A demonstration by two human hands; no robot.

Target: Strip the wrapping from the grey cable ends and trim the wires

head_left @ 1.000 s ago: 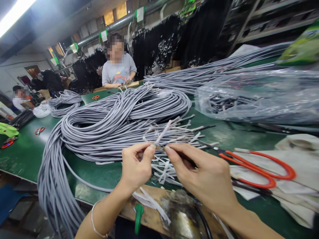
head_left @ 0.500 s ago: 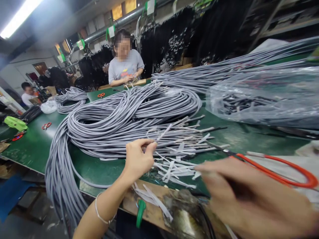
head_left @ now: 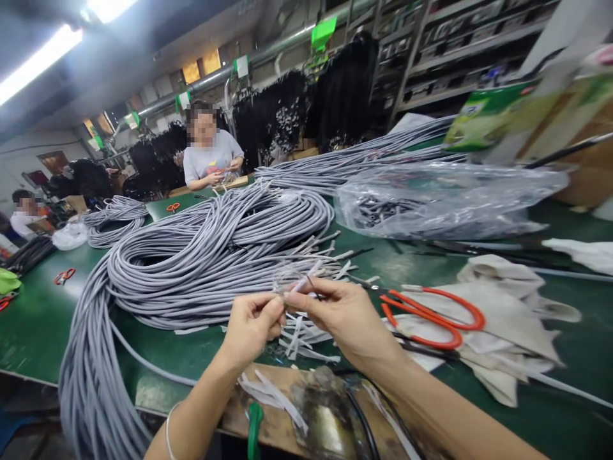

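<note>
In the middle of the head view my left hand (head_left: 253,326) is closed in a pinch on the end of a grey cable, which is mostly hidden by the fingers. My right hand (head_left: 342,313) meets it, thumb and index finger pinching at the same end. A white strip (head_left: 306,276) and fine frayed strands (head_left: 285,273) stick up from between the fingertips. Directly behind lies a large coiled bundle of grey cables (head_left: 191,255), its cut ends pointing right. Loose white strips (head_left: 301,338) are scattered below the hands.
Orange-handled scissors (head_left: 431,313) lie right of my right hand, by a crumpled cloth (head_left: 498,332). A clear plastic bag (head_left: 431,198) sits farther back. On the wooden board (head_left: 278,428) at the front edge are a green clip (head_left: 255,428) and strips. A co-worker (head_left: 213,153) sits across the table.
My right hand has moved left from near the scissors and now touches the cable end beside my left hand. The view has turned to the right.
</note>
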